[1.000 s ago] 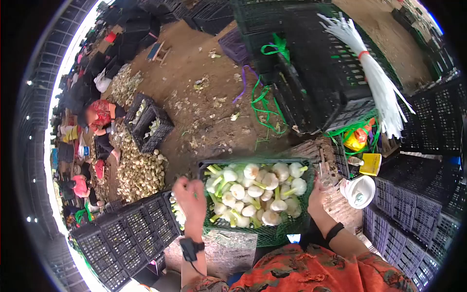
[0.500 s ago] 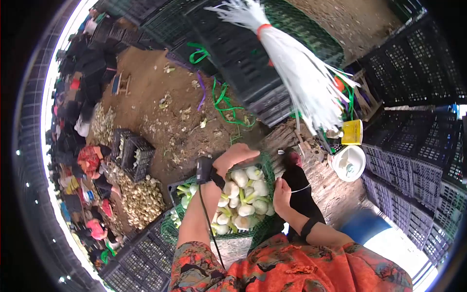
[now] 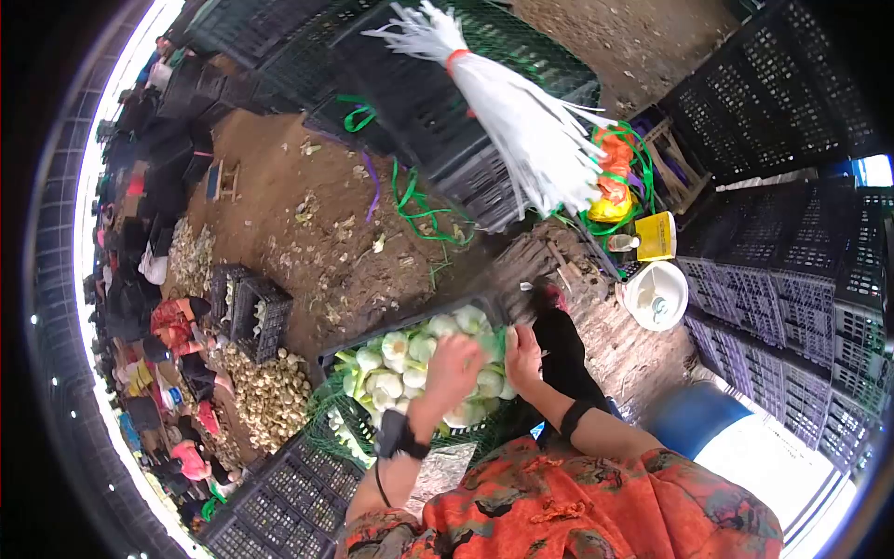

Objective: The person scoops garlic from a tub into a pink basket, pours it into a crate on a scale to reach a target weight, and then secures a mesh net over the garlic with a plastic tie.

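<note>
A black crate (image 3: 328, 354) in front of me holds many white bulbs with short green stems (image 3: 396, 347), like fresh garlic. Green netting (image 3: 326, 410) lines the crate and hangs over its near left side. My left hand (image 3: 453, 373) is above the bulbs, fingers curled and slightly blurred, with green netting at the fingertips. At the crate's right edge my right hand (image 3: 523, 359) is closed on the netting, its thumb up. A blurred green stretch of net spans the gap between both hands. The bulbs beneath my left hand are hidden.
A bundle of white plastic strips (image 3: 531, 112) lies on stacked dark crates (image 3: 400, 102) ahead. To the right are a white bucket (image 3: 655, 296), a yellow container (image 3: 656, 237), a blue drum (image 3: 698, 424) and crate stacks (image 3: 773, 270). Bulbs lie heaped (image 3: 270, 396) left, near seated people.
My left hand has come back from the crate's far edge to above the bulbs, and its fingers have curled. Netting at the far right has been drawn inward. The view has shifted slightly.
</note>
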`<state>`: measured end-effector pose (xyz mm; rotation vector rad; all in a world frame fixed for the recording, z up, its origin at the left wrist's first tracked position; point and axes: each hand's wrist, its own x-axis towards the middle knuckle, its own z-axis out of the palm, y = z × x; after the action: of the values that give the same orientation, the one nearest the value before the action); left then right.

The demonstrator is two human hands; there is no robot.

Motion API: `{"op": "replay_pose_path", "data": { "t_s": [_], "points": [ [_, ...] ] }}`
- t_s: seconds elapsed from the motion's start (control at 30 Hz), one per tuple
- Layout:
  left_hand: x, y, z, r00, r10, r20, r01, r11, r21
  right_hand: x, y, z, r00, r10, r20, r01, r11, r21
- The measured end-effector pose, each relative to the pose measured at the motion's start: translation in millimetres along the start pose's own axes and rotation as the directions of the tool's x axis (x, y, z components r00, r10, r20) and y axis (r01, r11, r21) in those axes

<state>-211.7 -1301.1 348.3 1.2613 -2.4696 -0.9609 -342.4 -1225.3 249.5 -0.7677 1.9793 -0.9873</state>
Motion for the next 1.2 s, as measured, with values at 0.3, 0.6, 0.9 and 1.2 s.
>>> {"op": "replay_pose_path", "data": {
  "t_s": [0.3, 0.6, 0.9, 1.2],
  "points": [
    [-143, 7, -3, 0.970, -0.176, -0.167, 0.115, 0.939, -0.324, -3, 9, -54, 0.848, -0.348, 0.400, 0.446, 0.876, -0.184],
    [-192, 45, 29, 0.938, -0.207, -0.279, 0.121, 0.948, -0.295, -17, -47, -65, 0.963, -0.175, 0.203, 0.134, 0.970, 0.204],
    [-178, 36, -2, 0.961, -0.139, -0.240, 0.054, 0.943, -0.329, -18, -96, -42, 0.780, -0.419, 0.466, 0.600, 0.712, -0.364],
    [-191, 39, 23, 0.930, -0.361, 0.072, 0.310, 0.661, -0.684, -33, -92, -42, 0.906, -0.086, 0.414, 0.031, 0.990, 0.138]
  ]
}}
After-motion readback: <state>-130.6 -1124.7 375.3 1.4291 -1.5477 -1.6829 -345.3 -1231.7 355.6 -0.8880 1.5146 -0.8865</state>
